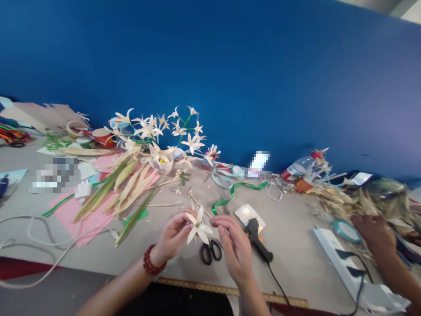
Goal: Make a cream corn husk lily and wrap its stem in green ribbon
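Observation:
Between my hands is a white handmade flower (pixel 198 228) with long pointed petals and a greenish centre. My left hand (pixel 175 232), with a red bead bracelet (pixel 151 260) at the wrist, pinches the flower from its left side. My right hand (pixel 235 243) is close to the flower's right petals, fingers curved and apart from the thumb, with nothing visible in it. Black-handled scissors (pixel 210 252) lie on the table just below the flower. To the right of my right hand rests a black hot glue gun (pixel 258 241).
Dried corn husks (pixel 131 188) lie on pink paper at left, before several finished flowers (pixel 149 129). A green ribbon (pixel 234 188) curls at centre. At right are a white power strip (pixel 345 263), a plastic bottle (pixel 299 168) and another person's hand (pixel 375 230) among husks.

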A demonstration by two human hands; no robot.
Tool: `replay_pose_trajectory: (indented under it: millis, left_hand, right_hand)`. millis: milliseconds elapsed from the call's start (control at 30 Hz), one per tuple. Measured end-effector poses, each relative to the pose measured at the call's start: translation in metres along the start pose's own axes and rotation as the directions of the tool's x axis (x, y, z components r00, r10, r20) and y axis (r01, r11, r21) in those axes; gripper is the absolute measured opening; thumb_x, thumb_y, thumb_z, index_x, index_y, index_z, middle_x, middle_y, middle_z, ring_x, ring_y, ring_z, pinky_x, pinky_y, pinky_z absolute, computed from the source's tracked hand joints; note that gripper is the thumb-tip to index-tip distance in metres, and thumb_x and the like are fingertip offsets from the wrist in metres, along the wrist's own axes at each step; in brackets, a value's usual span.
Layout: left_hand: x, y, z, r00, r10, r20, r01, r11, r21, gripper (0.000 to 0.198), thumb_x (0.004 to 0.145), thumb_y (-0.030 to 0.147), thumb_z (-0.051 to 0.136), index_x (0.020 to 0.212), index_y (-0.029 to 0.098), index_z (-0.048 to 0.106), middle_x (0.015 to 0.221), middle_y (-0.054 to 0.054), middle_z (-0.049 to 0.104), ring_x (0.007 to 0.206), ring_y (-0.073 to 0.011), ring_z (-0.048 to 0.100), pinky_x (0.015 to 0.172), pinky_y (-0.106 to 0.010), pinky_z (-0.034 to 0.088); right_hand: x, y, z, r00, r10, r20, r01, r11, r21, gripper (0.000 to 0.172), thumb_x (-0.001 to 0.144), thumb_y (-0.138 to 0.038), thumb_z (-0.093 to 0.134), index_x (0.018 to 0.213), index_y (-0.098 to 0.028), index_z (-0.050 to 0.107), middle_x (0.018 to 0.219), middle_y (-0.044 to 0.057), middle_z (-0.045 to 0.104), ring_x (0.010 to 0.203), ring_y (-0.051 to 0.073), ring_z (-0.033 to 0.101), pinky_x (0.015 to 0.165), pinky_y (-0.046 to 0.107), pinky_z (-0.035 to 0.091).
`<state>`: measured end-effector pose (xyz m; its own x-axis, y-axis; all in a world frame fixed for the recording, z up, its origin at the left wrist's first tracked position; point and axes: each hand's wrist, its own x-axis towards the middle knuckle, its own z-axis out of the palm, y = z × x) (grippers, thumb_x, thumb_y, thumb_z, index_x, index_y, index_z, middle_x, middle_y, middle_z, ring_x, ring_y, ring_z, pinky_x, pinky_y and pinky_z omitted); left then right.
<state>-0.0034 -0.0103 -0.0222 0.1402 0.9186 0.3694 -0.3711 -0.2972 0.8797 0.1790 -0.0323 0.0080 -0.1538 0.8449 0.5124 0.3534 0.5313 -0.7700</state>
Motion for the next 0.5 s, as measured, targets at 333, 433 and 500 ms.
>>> replay_pose_trajectory:
  millis: [333,433,500]
  left_hand:
    - [0.0,-0.006,-0.017,0.989,0.133,0.066,-0.145,0.96,0.241,0.014,0.091,0.024,0.056,0.084,0.018,0.066,0.081,-0.007,0.064,0.08,-0.0195,0.059,0.075,-0.031,0.047]
    - [0.002,-0.005,-0.026,0.987,0.139,0.079,-0.157,0.942,0.296,0.013,0.09,0.025,0.058,0.084,0.018,0.067,0.08,-0.008,0.065,0.08,-0.0209,0.06,0.076,-0.033,0.047]
    - [0.004,-0.003,-0.031,0.988,0.131,0.08,-0.15,0.935,0.32,0.013,0.089,0.026,0.059,0.084,0.018,0.068,0.078,-0.008,0.065,0.079,-0.0214,0.06,0.075,-0.034,0.047]
  right_hand:
    - [-0.009,0.01,0.012,0.992,0.09,0.089,-0.092,0.996,0.019,0.027,0.099,-0.024,0.042,0.073,-0.021,0.05,0.068,0.0,0.053,0.064,0.014,0.055,0.062,0.025,0.041]
    - [-0.012,0.016,0.016,0.989,0.13,0.069,-0.132,0.991,0.024,0.022,0.098,-0.027,0.046,0.078,-0.021,0.053,0.072,0.001,0.056,0.067,0.015,0.056,0.063,0.025,0.043]
    - [-0.015,0.021,0.019,0.985,0.166,0.046,-0.167,0.986,0.026,0.016,0.097,-0.029,0.05,0.083,-0.021,0.054,0.076,0.002,0.057,0.068,0.016,0.057,0.063,0.025,0.045]
